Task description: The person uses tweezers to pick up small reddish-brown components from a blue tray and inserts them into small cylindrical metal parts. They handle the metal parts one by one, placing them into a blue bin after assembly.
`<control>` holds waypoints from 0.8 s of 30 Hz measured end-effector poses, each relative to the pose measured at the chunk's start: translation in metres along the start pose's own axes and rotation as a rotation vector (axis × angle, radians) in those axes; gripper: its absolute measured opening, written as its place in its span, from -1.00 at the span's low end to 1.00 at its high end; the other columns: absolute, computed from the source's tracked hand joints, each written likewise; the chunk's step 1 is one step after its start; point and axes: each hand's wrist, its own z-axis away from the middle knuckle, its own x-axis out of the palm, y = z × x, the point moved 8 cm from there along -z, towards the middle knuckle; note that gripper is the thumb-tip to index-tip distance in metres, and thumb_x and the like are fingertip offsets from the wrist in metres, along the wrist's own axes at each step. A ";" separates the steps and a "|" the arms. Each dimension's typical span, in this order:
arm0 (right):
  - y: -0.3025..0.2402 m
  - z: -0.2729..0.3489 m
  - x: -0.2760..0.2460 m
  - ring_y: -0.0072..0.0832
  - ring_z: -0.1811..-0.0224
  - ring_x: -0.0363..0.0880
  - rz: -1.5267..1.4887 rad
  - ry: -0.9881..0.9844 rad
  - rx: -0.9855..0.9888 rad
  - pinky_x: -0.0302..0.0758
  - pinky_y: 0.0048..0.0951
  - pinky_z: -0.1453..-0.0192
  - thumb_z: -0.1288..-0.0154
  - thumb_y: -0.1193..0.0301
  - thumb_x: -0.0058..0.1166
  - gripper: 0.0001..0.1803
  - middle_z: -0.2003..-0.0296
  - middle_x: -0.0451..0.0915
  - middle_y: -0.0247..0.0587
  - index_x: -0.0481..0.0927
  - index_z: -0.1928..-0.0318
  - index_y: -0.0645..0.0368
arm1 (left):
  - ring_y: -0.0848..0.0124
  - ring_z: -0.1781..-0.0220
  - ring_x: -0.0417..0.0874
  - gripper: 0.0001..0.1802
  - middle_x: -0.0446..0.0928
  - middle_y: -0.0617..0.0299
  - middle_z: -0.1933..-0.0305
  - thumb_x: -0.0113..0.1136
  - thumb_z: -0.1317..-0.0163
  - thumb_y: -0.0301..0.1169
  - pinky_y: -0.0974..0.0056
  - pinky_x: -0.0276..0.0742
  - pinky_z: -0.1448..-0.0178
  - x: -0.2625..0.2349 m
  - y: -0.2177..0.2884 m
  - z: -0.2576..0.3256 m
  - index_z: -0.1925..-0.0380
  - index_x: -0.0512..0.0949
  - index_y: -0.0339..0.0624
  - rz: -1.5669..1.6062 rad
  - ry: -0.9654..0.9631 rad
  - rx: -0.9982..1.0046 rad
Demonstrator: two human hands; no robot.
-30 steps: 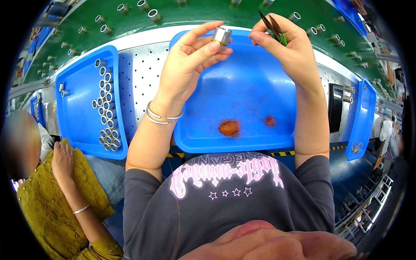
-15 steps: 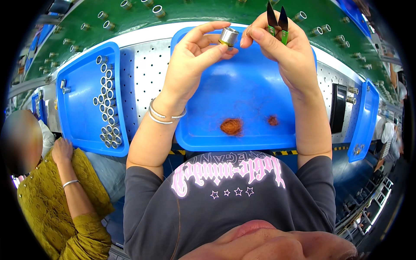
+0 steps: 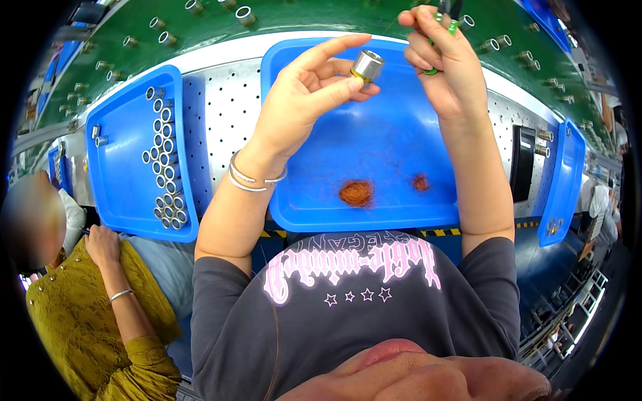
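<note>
My left hand [image 3: 304,93] pinches a short shiny metal cylinder [image 3: 368,65] between thumb and fingers, with a yellowish band at its lower end. It is held tilted over the far part of a blue tray [image 3: 394,140]. My right hand [image 3: 445,63] is raised near the tray's far right edge, closed around small green-handled snips [image 3: 453,27]. Their dark blades point up and away, partly hidden by the fingers. In the near part of the tray lie a nest of fine copper-coloured strands [image 3: 356,193] and a smaller tuft [image 3: 420,182].
On the left, another blue tray [image 3: 120,187] holds several metal cylinders [image 3: 167,145]. More cylinders stand on a green surface [image 3: 321,17] beyond. A black box [image 3: 523,164] and a further blue tray [image 3: 562,180] lie right. A person in mustard lace [image 3: 87,314] sits at left.
My right hand has moved up and right, away from the cylinder, and the snips have turned in its fingers. My left hand has shifted the cylinder slightly right and nearer.
</note>
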 end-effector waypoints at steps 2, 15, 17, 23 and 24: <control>-0.008 -0.001 -0.003 -0.78 0.75 0.04 -0.103 0.004 -0.117 0.01 -0.71 0.65 -0.36 0.42 -0.11 -0.87 0.49 0.42 -0.33 0.42 0.31 0.20 | 0.33 0.08 0.60 -0.46 0.52 0.00 0.06 0.14 -0.17 -0.42 0.32 0.49 -0.06 -0.004 0.000 -0.001 -0.17 0.29 -0.24 0.040 0.018 -0.004; -0.044 0.038 0.056 -0.81 0.74 -0.01 0.030 -0.558 -0.440 0.02 -0.72 0.65 -0.31 0.35 -0.03 -0.82 0.39 0.50 -0.15 0.38 0.19 0.18 | 0.32 0.08 0.59 -0.55 0.52 0.01 0.06 0.11 -0.18 -0.47 0.30 0.47 -0.07 -0.008 0.002 0.000 -0.09 0.35 -0.29 -0.158 0.057 0.097; -0.047 0.042 0.055 -0.83 0.66 0.06 0.033 -0.445 -0.380 0.02 -0.70 0.58 -0.31 0.40 -0.06 -0.88 0.47 0.51 -0.31 0.48 0.24 0.17 | 0.33 0.08 0.59 -0.57 0.52 0.01 0.06 0.09 -0.18 -0.49 0.30 0.47 -0.07 -0.005 0.001 0.001 -0.08 0.35 -0.31 -0.224 0.044 0.099; -0.040 0.025 0.036 -0.68 0.55 0.30 0.370 -0.240 -0.323 0.29 -0.65 0.41 -0.36 0.35 -0.12 -0.78 0.42 0.49 -0.29 0.47 0.16 0.23 | 0.33 0.07 0.59 -0.53 0.51 0.00 0.06 0.06 -0.22 -0.46 0.33 0.49 -0.07 -0.017 0.000 -0.003 -0.14 0.31 -0.29 -0.011 0.154 0.055; -0.039 0.024 0.040 -0.68 0.54 0.30 0.528 -0.244 -0.353 0.30 -0.64 0.41 -0.40 0.32 -0.19 -0.73 0.43 0.47 -0.33 0.48 0.12 0.24 | 0.34 0.07 0.59 -0.50 0.51 0.01 0.05 0.05 -0.23 -0.43 0.33 0.50 -0.09 -0.019 0.000 -0.003 -0.18 0.27 -0.28 0.027 0.161 0.056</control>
